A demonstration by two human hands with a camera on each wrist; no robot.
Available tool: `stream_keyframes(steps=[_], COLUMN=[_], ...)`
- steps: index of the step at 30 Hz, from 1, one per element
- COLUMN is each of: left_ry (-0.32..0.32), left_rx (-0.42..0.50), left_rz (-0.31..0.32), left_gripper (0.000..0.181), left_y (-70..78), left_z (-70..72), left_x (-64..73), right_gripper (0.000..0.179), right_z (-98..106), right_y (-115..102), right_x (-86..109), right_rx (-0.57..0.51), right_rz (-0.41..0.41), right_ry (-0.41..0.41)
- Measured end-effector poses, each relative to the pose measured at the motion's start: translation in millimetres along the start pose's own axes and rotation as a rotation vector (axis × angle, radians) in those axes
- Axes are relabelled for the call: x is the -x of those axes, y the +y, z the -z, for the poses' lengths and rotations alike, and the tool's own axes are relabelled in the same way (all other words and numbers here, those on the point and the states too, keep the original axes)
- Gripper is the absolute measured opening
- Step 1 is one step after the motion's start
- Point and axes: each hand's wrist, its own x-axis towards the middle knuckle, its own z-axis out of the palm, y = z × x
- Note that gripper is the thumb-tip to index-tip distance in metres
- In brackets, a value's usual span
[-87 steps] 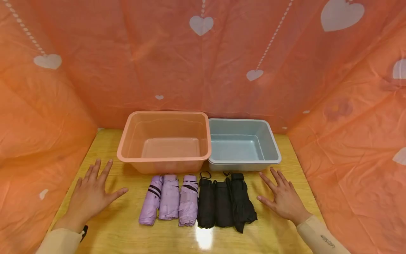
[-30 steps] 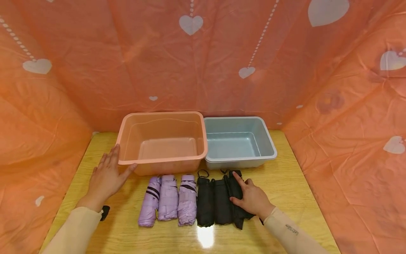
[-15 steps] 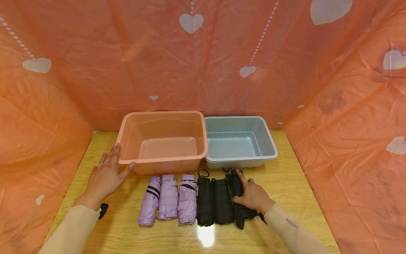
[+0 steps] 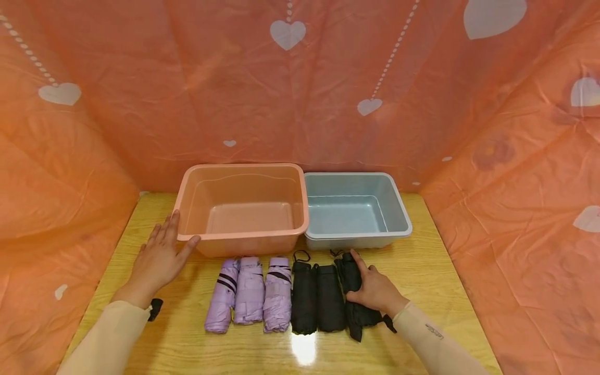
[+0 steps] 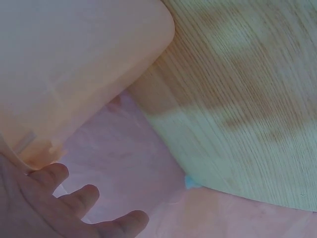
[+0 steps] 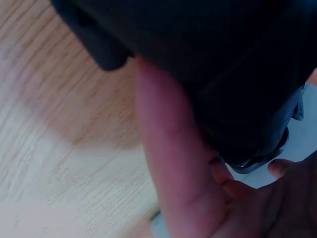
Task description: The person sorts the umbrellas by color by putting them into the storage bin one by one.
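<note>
Three folded lilac umbrellas (image 4: 250, 291) and three folded black ones lie in a row on the wooden table. My right hand (image 4: 376, 290) holds the rightmost black umbrella (image 4: 350, 273), with the index finger stretched along its top end. Up close in the right wrist view, one finger (image 6: 168, 129) lies against the dark cloth. My left hand (image 4: 159, 255) is at the front left corner of the orange bin (image 4: 248, 245), fingers straight along its side and thumb at the front rim. In the left wrist view its fingertips (image 5: 81, 198) are spread beside the bin wall.
To the right of the orange bin stands a grey-blue bin (image 4: 358, 242), seemingly stacked double, with nothing in it. Orange cloth (image 4: 300, 104) with white hearts encloses the table (image 4: 215, 359) at the back and both sides.
Since the earliest frame, my left hand has moved in to the orange bin's corner and my right hand has reached the rightmost black umbrella. That umbrella has turned slightly; little differs over the last half second.
</note>
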Motion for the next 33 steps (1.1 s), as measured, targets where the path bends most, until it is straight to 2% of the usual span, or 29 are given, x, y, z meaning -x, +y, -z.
stream_keyframes(steps=[9,16,21,25,33], left_ry=[-0.001,-0.004,0.000,0.005,-0.009], left_rx=[-0.008,0.003,0.008,0.010,0.015], left_rz=[0.001,-0.005,-0.007,-0.009,-0.011], left_gripper=[0.087,0.087,0.087,0.087,0.087], left_y=[0.8,1.4,0.5,-0.9,0.0], left_z=[0.6,0.4,0.8,0.7,1.1], left_x=[-0.6,0.7,1.6,1.5,-0.4], right_gripper=[0.108,0.106,0.102,0.099,0.093], right_z=[0.0,5.0,13.5,25.9,65.1], right_y=[4.0,5.4,7.4,4.9,-9.0], right_x=[5.1,20.7,34.8,47.7,66.6], right_rx=[-0.005,-0.095,-0.149,-0.190,-0.367], right_rz=[0.040,0.015,0.027,0.061,0.142], right_ry=[0.018,-0.005,-0.004,0.000,0.013])
